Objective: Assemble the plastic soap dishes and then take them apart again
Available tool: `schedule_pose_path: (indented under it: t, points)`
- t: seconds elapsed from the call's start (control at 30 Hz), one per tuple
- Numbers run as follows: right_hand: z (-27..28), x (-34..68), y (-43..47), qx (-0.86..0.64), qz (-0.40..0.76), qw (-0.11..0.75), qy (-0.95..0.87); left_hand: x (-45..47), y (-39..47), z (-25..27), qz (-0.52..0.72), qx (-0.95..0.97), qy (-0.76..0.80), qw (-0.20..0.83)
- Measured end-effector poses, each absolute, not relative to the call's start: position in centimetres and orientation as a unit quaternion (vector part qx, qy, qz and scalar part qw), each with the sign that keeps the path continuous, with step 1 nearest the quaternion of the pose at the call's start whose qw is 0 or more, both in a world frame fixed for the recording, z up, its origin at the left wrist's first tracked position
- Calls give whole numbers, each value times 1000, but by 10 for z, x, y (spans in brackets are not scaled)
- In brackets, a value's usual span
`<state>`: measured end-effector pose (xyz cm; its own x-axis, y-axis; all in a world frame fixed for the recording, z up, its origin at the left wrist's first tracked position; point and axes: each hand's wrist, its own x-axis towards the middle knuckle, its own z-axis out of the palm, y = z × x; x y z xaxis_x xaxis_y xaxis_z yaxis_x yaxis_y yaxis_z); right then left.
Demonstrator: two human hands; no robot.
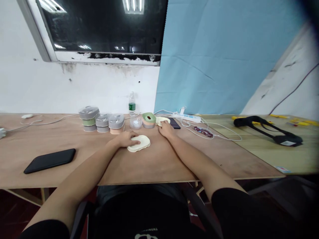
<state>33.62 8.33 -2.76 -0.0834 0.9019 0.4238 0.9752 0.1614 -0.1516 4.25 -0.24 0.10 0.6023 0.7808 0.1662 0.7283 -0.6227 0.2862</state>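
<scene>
Left hand (127, 138) pinching the near cream piece (142, 143); right hand (166, 128) at the far cream piece (160, 119)

Left hand: closed on the left end of the near cream piece, thumb laid across its upper face, fingers curled by its far edge. The piece is shallow, rounded and lid-like, at the middle of the worktop (149, 169). Undersides of the fingers not visible; whether the piece rests on the wood or is slightly raised cannot be told.

Right hand: reaches farther out, fingers bent over the far cream piece, touching it. Grip or mere contact: cannot tell, since the back of the hand covers the near part. This piece sits just right of a green-and-peach container (149, 126), with a dark phone (174, 123) beside the hand on its right.

Obscured or unclear: the phone's left end is partly covered by the hand. Dark-red contents of the container too small to identify. The clear bowl (136, 124) to its left holds something pale, indistinct. Both black sleeves (226, 202) run off the lower edge; the upper right corner is dark and blurred.
</scene>
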Motion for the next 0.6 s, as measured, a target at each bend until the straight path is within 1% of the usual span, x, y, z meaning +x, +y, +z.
schedule_pose_path:
  t: [0.1,0.2,0.3,0.47,0.53,0.6]
  points:
    - [-26,334,91,-665,-79,184,-719,42,-2,-1,142,887,430,88]
    - [-25,332,95,-673,-82,196,-709,43,-1,-2,140,886,434,87]
    - [-25,333,96,-658,-84,231,-712,43,-3,-1,139,884,437,86]
    - [-23,326,86,-574,-130,353,-728,46,-7,2,166,882,430,96]
    - [-22,316,83,-516,-137,368,-761,48,-7,2,172,878,434,105]
    - [-24,302,83,-461,-128,362,-800,49,-7,1,175,876,436,110]
